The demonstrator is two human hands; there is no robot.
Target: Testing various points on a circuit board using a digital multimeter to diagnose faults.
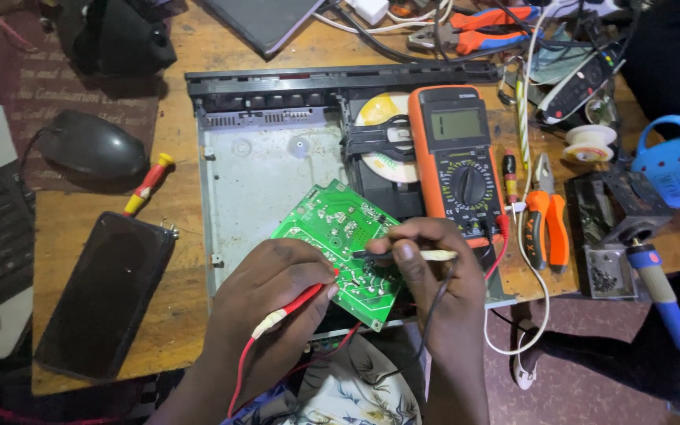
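Green circuit board between both hands

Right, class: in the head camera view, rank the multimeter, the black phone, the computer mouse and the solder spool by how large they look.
1. black phone
2. multimeter, though it looks close to the phone, and the phone lies nearer the camera
3. computer mouse
4. solder spool
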